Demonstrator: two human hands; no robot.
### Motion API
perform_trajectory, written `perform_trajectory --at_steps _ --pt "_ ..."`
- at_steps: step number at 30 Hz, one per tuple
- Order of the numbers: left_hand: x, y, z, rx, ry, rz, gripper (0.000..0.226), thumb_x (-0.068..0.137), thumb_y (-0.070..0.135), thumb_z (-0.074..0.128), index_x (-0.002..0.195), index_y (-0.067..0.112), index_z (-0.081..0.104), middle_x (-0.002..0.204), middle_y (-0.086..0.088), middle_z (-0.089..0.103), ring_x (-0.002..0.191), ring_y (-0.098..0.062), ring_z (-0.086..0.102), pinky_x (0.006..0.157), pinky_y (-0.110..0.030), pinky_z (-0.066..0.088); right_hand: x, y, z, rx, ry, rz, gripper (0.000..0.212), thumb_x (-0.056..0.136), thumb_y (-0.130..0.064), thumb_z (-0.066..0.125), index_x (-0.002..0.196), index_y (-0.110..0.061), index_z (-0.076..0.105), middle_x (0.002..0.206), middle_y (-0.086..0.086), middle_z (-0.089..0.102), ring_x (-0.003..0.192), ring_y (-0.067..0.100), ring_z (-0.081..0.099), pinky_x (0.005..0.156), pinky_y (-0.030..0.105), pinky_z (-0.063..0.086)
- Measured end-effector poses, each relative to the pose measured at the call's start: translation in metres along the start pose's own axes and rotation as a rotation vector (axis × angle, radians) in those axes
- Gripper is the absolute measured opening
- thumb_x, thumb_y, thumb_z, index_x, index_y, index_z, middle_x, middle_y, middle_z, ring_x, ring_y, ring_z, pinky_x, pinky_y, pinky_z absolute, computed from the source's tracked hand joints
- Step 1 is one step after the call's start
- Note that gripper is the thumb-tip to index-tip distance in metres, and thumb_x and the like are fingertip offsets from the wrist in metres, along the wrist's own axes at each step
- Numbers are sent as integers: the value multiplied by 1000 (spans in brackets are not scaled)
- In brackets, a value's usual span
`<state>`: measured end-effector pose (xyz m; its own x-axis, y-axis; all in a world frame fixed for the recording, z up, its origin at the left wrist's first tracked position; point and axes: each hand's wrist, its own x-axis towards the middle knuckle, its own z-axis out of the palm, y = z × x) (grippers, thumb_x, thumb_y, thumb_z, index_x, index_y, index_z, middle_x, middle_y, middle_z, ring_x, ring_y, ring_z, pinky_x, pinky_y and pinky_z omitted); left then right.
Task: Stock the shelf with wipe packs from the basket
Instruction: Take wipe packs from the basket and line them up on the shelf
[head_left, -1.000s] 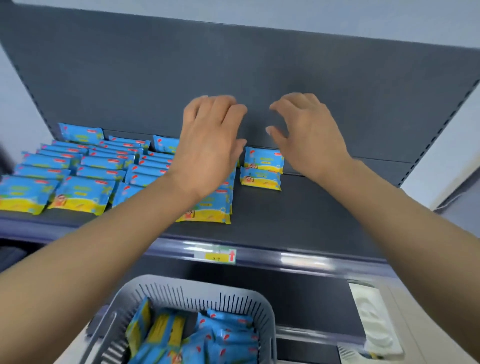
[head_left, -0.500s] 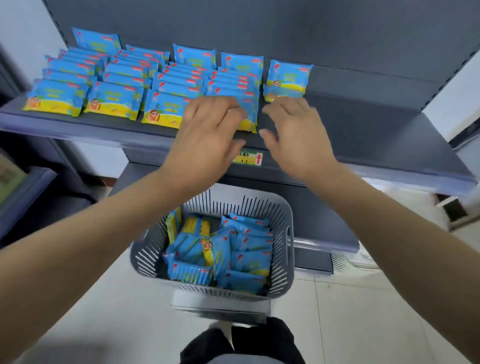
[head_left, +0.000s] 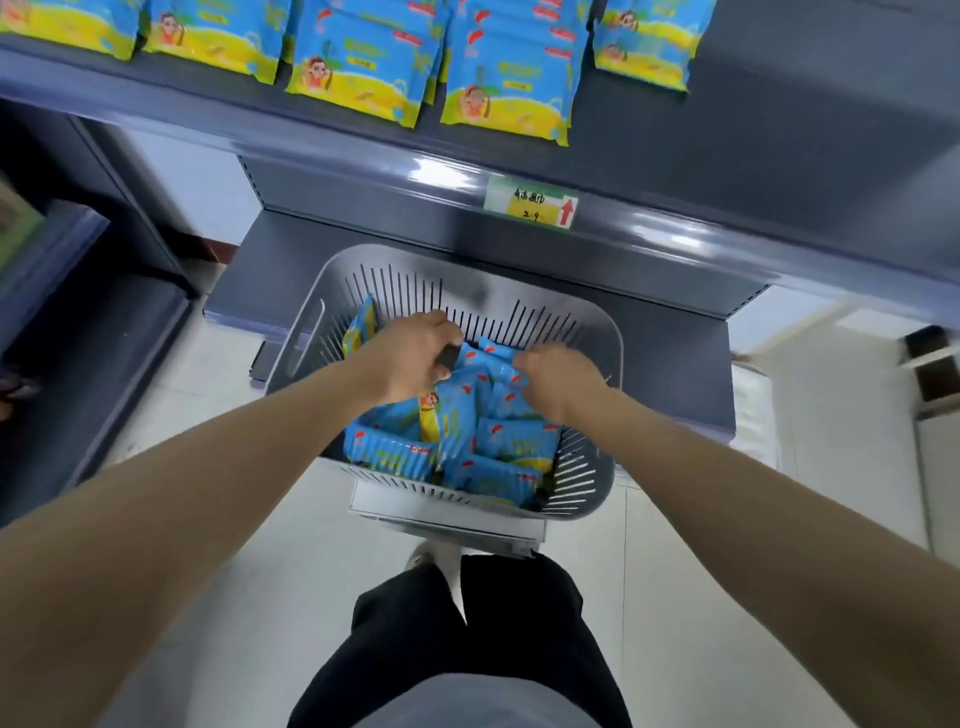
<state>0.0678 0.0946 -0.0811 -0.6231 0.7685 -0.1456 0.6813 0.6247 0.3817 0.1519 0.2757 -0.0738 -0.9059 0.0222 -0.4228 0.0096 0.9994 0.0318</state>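
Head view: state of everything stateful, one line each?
basket: part full.
wipe packs: loose, jumbled in basket.
shelf packs: flat, in rows on shelf.
left hand: down in basket, fingers curled, grip unclear.
right hand: down in basket, fingers on packs, grip unclear.

One head-worn wide-angle view looks steeply down: the basket (head_left: 395, 260) sits close below at centre, the shelf (head_left: 311, 150) edge crosses the top, and the floor (head_left: 701, 571) fills the bottom.
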Motion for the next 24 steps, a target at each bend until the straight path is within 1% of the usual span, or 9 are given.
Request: perform_trajectory --at_steps 3,6,8,10,14,18,20,21,24 --pt "11 -7 24 21 -132 -28 48 83 21 67 127 12 49 127 -8 48 112 -28 51 93 -36 41 14 5 20 71 -185 49 35 91 -16 48 125 -12 51 124 12 55 112 30 52 87 36 48" --pt "23 -15 44 66 -285 -59 58 86 23 65 138 17 39 148 -5 32 129 -26 40 103 -36 37 25 10 38 162 -355 72 55 93 -9 44 145 -19 30 141 8 45 118 29 51 93 33 47" --pt "31 -19 54 51 -348 -97 64 87 23 64 142 19 32 154 -3 23 135 -25 34 106 -35 35 30 13 48 190 -408 103 66 93 -5 43 150 -25 16 144 11 41 114 30 53 94 37 48" --pt "38 -22 63 11 -400 -128 68 88 21 63 145 20 26 154 -3 21 134 -25 35 105 -34 37 36 16 54 227 -414 126 69 92 -4 43 150 -26 13 145 13 39 114 30 53 95 39 48" --pt "50 -27 78 -55 -482 -190 77 86 20 65 147 21 19 150 -5 32 130 -25 41 102 -37 41 45 17 58 188 -391 98 63 89 -2 49 146 -19 27 142 13 42 121 29 49 97 36 46" --pt "59 -28 86 2 -486 -148 70 83 23 69 142 18 31 144 -4 38 127 -24 42 101 -34 41 48 16 59 125 -380 90 42 86 0 51 127 -8 50 121 14 55 105 28 55 83 32 50" --pt "62 -26 88 70 -501 -113 70 83 26 69 142 18 32 144 -5 35 129 -25 37 103 -35 38 48 16 61 117 -418 96 39 83 4 52 121 -5 53 115 13 58 94 25 56 69 29 46" --pt "63 -26 89 101 -508 -99 69 82 27 69 141 18 34 142 -5 36 128 -25 37 103 -35 37 47 16 62 115 -445 95 39 83 5 52 121 -6 52 114 13 59 89 24 55 66 28 44" --pt "59 -25 91 94 -538 -81 62 79 24 73 133 15 42 133 -6 48 119 -26 46 94 -32 43 48 21 60 197 -445 93 44 87 1 51 129 -10 47 119 10 57 93 25 57 73 30 49"
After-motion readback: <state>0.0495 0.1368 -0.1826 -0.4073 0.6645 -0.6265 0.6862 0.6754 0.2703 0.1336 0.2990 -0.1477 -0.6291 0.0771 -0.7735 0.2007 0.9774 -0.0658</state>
